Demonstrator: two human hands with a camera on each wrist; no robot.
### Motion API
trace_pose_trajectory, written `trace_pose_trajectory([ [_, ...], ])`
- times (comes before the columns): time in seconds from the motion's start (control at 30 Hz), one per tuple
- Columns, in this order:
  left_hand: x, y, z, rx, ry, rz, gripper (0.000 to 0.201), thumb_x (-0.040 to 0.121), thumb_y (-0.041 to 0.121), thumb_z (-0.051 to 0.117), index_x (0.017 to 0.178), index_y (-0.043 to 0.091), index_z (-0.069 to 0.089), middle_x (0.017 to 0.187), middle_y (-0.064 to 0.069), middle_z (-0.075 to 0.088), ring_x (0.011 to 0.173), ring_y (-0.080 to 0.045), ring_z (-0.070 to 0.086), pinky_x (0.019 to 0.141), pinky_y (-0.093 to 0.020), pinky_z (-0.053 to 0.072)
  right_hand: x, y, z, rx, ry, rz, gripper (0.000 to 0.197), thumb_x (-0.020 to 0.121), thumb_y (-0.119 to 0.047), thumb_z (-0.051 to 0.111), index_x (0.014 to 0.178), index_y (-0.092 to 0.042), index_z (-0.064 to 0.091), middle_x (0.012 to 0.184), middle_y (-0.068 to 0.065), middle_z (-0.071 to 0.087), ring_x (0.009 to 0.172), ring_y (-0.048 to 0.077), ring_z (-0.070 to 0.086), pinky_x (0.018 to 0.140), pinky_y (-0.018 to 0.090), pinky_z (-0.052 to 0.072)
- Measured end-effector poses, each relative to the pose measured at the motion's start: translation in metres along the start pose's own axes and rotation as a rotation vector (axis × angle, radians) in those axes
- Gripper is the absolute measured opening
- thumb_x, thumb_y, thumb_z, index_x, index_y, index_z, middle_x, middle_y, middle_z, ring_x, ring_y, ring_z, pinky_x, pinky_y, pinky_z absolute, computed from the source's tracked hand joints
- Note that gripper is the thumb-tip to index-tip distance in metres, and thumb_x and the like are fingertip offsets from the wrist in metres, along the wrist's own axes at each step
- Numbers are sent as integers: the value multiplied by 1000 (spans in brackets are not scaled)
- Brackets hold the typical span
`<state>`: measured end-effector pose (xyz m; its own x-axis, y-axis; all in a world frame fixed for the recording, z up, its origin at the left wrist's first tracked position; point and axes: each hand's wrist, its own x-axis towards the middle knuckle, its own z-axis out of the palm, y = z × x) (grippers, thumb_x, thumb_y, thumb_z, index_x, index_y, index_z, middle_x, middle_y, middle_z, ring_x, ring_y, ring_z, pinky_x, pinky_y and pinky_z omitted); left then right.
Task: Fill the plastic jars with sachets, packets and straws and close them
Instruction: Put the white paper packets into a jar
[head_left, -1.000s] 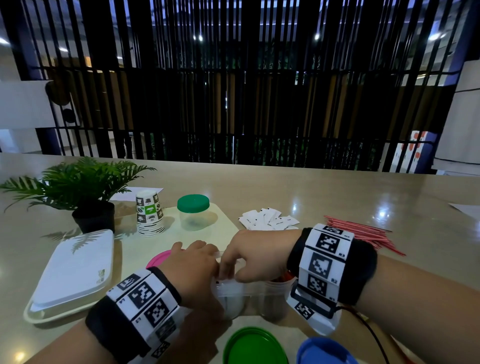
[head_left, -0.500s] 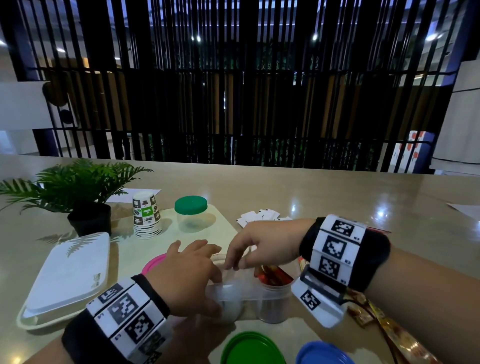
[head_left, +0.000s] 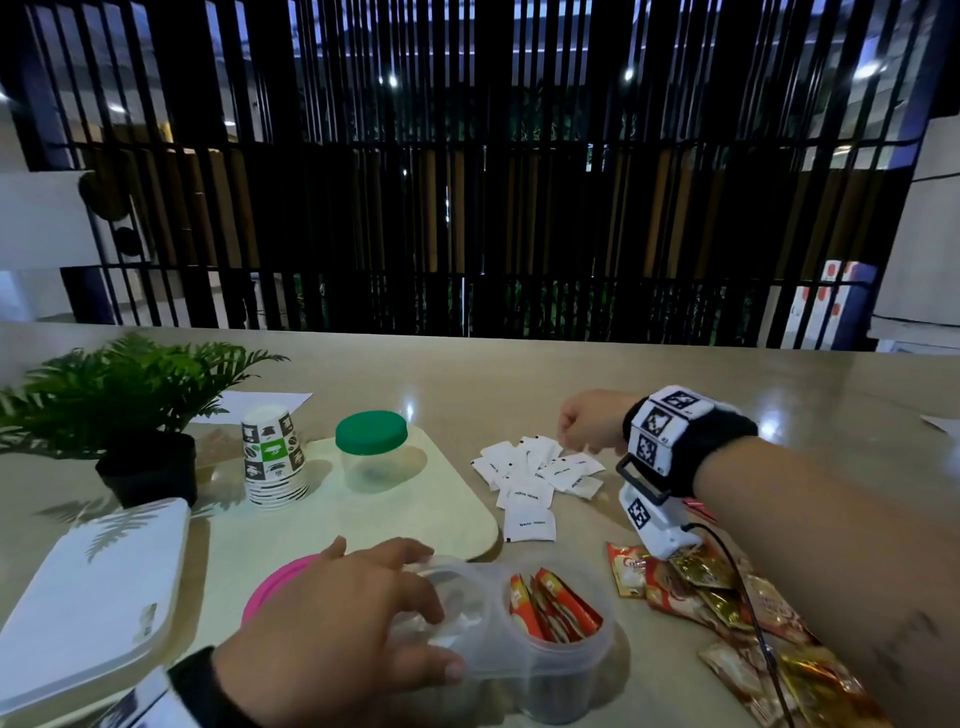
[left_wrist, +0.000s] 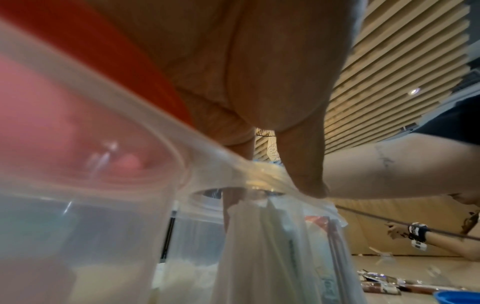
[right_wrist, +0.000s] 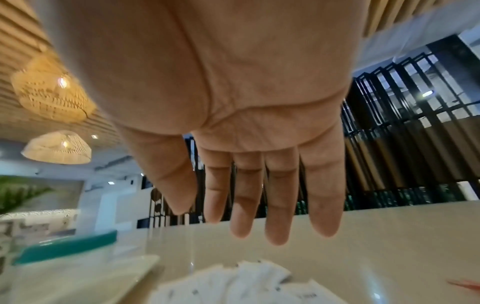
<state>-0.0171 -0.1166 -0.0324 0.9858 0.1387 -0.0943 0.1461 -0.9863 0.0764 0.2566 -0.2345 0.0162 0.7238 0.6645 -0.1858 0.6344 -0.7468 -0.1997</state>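
A clear twin plastic jar (head_left: 540, 660) stands at the near edge of the table. Its right cup holds red-orange packets (head_left: 553, 605); the left cup lies under my left hand (head_left: 358, 623). That hand grips the jar, thumb on the near wall and fingers over the far rim; in the left wrist view a fingertip (left_wrist: 309, 181) presses the rim. My right hand (head_left: 579, 428) hovers over a pile of white sachets (head_left: 535, 475) farther back. In the right wrist view its fingers (right_wrist: 275, 195) are straight and hold nothing, with the white sachets (right_wrist: 239, 286) below.
Red-gold packets (head_left: 727, 608) lie loose to the right of the jar. A green-lidded jar (head_left: 370, 449) stands on a cream tray (head_left: 415, 525), with a paper cup stack (head_left: 272, 460), a potted plant (head_left: 140, 410), a white lidded box (head_left: 88, 587) and a pink lid (head_left: 275, 584) to the left.
My right hand has left the jar's right cup and moved away to above the white sachets. The left hand has stayed on the jar.
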Motion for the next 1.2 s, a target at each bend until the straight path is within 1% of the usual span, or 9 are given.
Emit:
trace_pose_trajectory([
  [0.17, 6, -6, 1, 34, -77, 22, 94, 32, 92, -1, 108, 61, 46, 152, 32, 13, 139, 7, 25, 120, -38, 1, 54, 20, 24, -193, -90, 136, 35, 97, -31, 52, 69, -11, 47, 65, 1, 42, 56, 16, 40, 49, 23, 29],
  [0.37, 10, -11, 1, 109, -188, 30, 47, 71, 83, 16, 105, 59, 37, 146, 30, 26, 135, 6, 36, 117, -58, 15, 92, 39, 47, -203, 4, 113, 52, 88, -38, 62, 131, -11, 53, 132, 12, 54, 121, 31, 52, 95, 35, 42],
  [0.43, 16, -11, -1, 173, -165, 52, 61, 69, 71, 18, 122, 52, 43, 145, 30, 22, 138, 4, 30, 117, -59, 14, 96, 37, 52, -216, -25, 120, 58, 89, -39, 61, 139, -12, 45, 141, 11, 48, 129, 30, 45, 103, 36, 36],
  [0.57, 19, -13, 5, 106, -150, 116, 38, 99, 51, 37, 136, 50, 39, 156, 27, -6, 146, 2, 5, 120, -40, -3, 119, 42, 60, -286, -201, 137, 72, 67, -60, 55, 126, -20, 58, 121, 4, 65, 111, 24, 62, 89, 31, 48],
  [0.7, 7, -12, -2, 89, -302, -51, 39, 74, 67, 32, 111, 57, 41, 142, 24, 25, 121, 7, 51, 100, -63, 42, 115, 47, 50, -351, -219, 147, 76, 60, -62, 61, 125, -22, 59, 120, 0, 66, 103, 23, 64, 86, 33, 49],
  [0.77, 12, -10, -2, 87, -273, -52, 20, 74, 70, 27, 92, 65, 33, 142, 31, 16, 128, 7, 41, 112, -60, 26, 96, 39, 39, -369, -239, 147, 70, 72, -53, 70, 131, -20, 54, 131, -1, 58, 117, 24, 57, 92, 32, 45],
  [0.87, 15, -14, 5, 97, -227, 18, 32, 55, 75, 8, 80, 69, 27, 154, 30, -2, 144, 0, 18, 119, -39, -4, 100, 45, 39, -384, -227, 162, 72, 64, -53, 78, 126, -25, 56, 126, -4, 60, 111, 22, 59, 91, 30, 47],
  [1.0, 16, -15, 5, 95, -219, 65, 90, 44, 94, -2, 115, 62, 43, 155, 28, -3, 144, 0, 18, 119, -38, -3, 163, 87, 66, -329, -211, 170, 72, 23, -68, 73, 86, -33, 68, 77, -10, 73, 73, 18, 71, 77, 39, 58],
  [1.2, 14, -11, 0, 110, -219, 83, 110, 37, 79, -6, 129, 52, 47, 155, 27, 3, 142, 4, 21, 119, -37, -2, 160, 85, 70, -312, -190, 193, 68, 22, -66, 70, 84, -38, 66, 74, -11, 71, 69, 17, 70, 73, 35, 57],
])
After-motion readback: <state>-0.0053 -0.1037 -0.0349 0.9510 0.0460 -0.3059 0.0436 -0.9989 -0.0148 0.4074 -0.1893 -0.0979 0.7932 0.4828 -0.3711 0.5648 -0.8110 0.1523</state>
